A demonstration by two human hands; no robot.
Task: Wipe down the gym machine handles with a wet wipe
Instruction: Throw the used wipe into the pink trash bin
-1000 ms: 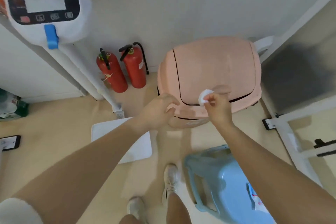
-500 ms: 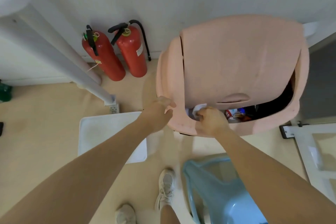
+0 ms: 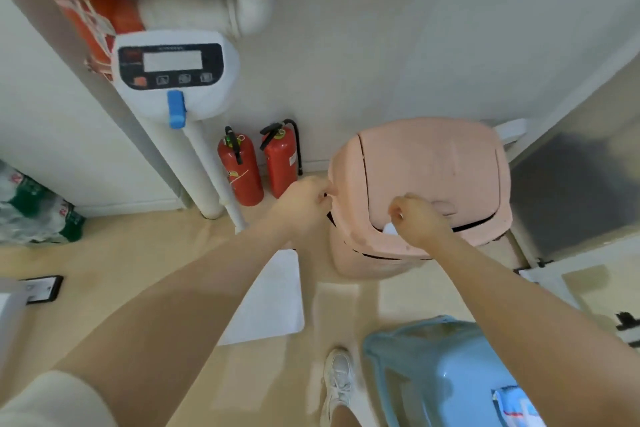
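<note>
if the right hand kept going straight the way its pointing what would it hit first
Most likely the swing lid of the pink plastic bin: the right hand, pinching a small white wipe, is already at the lid's lower edge. Whether it touches the lid is unclear from this single view.

We see two hands: the left hand (image 3: 304, 204) and the right hand (image 3: 420, 222). We count two red fire extinguishers, one (image 3: 240, 172) next to the other (image 3: 282, 163). There is one pink bin (image 3: 426, 163). There is one small white wipe (image 3: 389, 228). We see one blue stool (image 3: 446, 371), one white scale (image 3: 175, 74) on a pole, and one white shoe (image 3: 337, 380).
</note>
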